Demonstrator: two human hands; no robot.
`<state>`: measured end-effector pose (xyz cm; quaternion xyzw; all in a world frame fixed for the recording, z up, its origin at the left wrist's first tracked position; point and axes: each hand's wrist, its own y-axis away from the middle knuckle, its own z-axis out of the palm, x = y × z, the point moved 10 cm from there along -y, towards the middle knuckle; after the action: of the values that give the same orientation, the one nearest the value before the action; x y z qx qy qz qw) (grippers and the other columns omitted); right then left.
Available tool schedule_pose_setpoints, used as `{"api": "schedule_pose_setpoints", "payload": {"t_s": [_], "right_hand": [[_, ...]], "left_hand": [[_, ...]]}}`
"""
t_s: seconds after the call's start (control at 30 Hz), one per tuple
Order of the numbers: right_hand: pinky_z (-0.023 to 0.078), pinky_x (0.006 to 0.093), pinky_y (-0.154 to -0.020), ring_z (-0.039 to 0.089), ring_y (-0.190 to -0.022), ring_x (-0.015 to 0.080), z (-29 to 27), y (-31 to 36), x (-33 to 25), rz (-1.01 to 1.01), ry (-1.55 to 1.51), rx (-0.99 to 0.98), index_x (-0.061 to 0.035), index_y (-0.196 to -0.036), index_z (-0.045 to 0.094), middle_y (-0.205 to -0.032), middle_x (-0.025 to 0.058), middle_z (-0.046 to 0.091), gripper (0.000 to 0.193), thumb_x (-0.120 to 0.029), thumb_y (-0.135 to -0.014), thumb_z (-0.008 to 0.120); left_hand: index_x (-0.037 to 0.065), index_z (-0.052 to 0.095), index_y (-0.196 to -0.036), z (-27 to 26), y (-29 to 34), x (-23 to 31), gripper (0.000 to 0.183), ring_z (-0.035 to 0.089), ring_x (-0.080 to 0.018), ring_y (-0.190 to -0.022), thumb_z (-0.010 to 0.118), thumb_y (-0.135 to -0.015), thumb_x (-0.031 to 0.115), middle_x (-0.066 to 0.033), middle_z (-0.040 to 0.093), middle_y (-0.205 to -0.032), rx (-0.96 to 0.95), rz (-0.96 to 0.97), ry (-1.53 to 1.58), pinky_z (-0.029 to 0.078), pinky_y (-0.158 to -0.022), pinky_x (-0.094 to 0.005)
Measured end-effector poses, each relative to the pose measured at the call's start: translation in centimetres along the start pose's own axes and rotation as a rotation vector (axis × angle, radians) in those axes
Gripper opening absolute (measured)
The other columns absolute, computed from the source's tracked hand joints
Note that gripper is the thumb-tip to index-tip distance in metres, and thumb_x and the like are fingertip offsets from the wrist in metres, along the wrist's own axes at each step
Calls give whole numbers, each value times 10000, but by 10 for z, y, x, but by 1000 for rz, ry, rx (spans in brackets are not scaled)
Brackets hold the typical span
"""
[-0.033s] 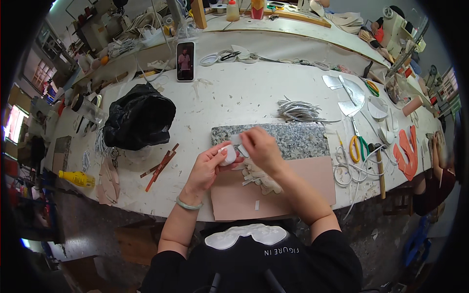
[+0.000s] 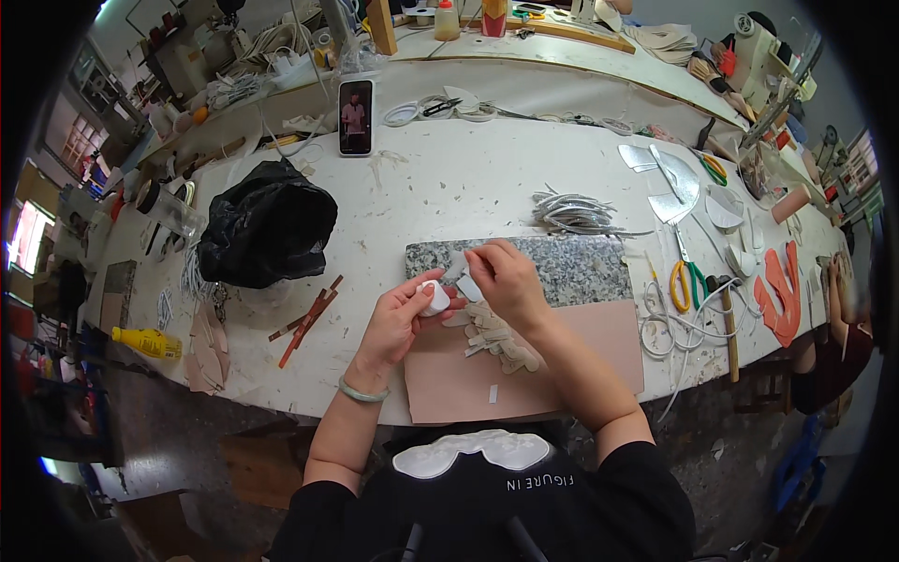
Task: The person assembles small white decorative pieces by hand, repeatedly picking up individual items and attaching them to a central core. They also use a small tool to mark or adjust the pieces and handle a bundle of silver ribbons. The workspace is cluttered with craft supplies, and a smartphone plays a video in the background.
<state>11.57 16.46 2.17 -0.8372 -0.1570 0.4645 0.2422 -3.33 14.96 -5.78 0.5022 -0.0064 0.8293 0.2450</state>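
My left hand (image 2: 405, 317) is closed around a small, white, rounded piece (image 2: 434, 298), the thumb pressed on top of it; its exact kind is unclear. Just to the right, my right hand (image 2: 506, 281) has its fingers curled together above a speckled granite slab (image 2: 581, 267). Whatever those fingertips pinch is too small or hidden to name. Small white pieces (image 2: 471, 288) show on the slab between my hands. Beneath them, a pile of cream cut pieces (image 2: 501, 339) lies on a tan sheet (image 2: 581, 365), with a tiny white strip (image 2: 493, 394) nearer me.
Left of my hands stand a black plastic bag (image 2: 267, 225) and crossed brown strips (image 2: 306, 323). A phone (image 2: 356, 119) stands upright at the back. Silver strips (image 2: 576, 211) lie beyond the slab. Scissors (image 2: 688, 276), a hammer (image 2: 729, 328) and orange pieces (image 2: 779, 295) lie right.
My right hand has shifted slightly to the right, away from my left. The white rounded piece has turned a little in my left fingers.
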Motion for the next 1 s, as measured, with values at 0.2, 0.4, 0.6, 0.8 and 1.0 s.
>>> {"api": "schedule_pose_setpoints", "payload": {"t_s": [0.2, 0.4, 0.6, 0.8, 1.0], "right_hand": [[519, 332, -581, 644, -671, 253, 31, 14, -18, -110, -15, -150, -32, -884, 633, -827, 91, 643, 68, -85, -846, 652], [518, 345, -643, 641, -741, 282, 56, 11, -21, -64, -122, -303, -25, -921, 615, -850, 111, 633, 94, -79, -851, 646], [498, 359, -649, 629, -735, 309, 81, 7, -22, -56, -146, -409, -12, -904, 592, -839, 130, 627, 85, -65, -852, 632], [484, 435, -690, 611, -807, 389, 76, -14, -3, 156, -60, -309, -5, -901, 547, -838, 194, 624, 120, -121, -876, 568], [502, 411, -705, 630, -808, 350, 124, 7, -27, 23, -221, -543, -21, -920, 556, -844, 170, 640, 165, -121, -827, 648]], "left_hand": [[-53, 527, -1202, -24, -8, 0, 292, 652, -197, -923, 514, -944, 84, -128, 645, -1033, 125, 55, -41, 592, -746, -320], [-19, 551, -1177, -35, -3, 8, 270, 644, -140, -867, 544, -920, 64, -80, 645, -975, 198, 57, -47, 592, -736, -304], [-8, 557, -1178, -48, 5, 7, 285, 653, -154, -895, 545, -897, 40, -78, 646, -977, 219, 82, -83, 588, -736, -316], [-39, 538, -1192, -78, 26, 12, 293, 669, -194, -829, 545, -903, 10, -114, 642, -964, 346, 117, -67, 598, -711, -297], [-12, 516, -1158, -90, 20, 4, 269, 664, -177, -877, 560, -896, 32, -114, 642, -1023, 393, 155, 13, 595, -723, -315]]}}
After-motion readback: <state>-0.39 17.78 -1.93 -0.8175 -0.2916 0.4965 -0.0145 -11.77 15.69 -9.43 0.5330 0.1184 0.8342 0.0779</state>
